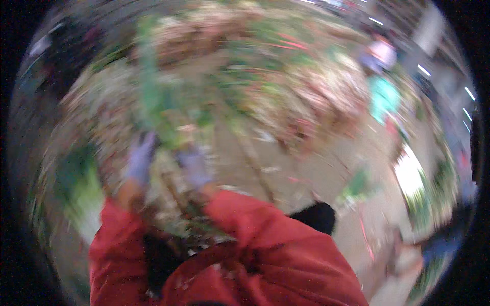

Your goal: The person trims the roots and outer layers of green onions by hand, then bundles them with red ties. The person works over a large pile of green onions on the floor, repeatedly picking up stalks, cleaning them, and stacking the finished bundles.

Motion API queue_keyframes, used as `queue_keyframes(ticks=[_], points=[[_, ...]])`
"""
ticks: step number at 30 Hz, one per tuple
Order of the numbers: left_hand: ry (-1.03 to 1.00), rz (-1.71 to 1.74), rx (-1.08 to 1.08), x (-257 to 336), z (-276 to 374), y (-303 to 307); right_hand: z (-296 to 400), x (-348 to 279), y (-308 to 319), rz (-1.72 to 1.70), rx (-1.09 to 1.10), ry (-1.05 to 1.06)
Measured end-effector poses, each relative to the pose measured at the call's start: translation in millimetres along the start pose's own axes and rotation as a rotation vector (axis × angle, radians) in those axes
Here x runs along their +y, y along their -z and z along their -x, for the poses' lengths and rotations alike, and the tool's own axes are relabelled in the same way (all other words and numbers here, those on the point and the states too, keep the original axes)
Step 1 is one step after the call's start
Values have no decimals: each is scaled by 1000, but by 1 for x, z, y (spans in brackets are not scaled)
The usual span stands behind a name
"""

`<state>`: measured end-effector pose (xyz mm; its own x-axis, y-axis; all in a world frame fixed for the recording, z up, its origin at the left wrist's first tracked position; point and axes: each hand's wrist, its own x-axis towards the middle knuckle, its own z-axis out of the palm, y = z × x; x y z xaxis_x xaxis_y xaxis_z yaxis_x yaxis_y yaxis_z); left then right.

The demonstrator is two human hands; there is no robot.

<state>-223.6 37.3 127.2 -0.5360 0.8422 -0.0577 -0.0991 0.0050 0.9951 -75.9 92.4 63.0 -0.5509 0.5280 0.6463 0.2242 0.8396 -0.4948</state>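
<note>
Strong motion blur covers the head view. My left hand, in a purple glove, is at the left of a long green leafy stalk vegetable, which stretches away from me. On the stalk's near right side is my right hand, gloved in the same colour. Both hands are close to its pale near end, but the blur hides whether the fingers are closed on it. Between and below the hands lie pale roots and plant scraps.
Heaps of stalks with pinkish, rooty ends lie ahead. Leafy green-and-white bundles lie at left and right. A loose green piece is on the floor. One person is at upper right; another person's arm shows lower right.
</note>
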Motion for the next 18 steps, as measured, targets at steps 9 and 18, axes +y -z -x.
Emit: queue_keyframes(ticks=[9, 18], points=[[107, 66, -97, -20, -37, -48, -14, 7, 27, -1104, 140, -753], [115, 108, 13, -83, -137, 43, 37, -3, 16, -165, -285, -425]])
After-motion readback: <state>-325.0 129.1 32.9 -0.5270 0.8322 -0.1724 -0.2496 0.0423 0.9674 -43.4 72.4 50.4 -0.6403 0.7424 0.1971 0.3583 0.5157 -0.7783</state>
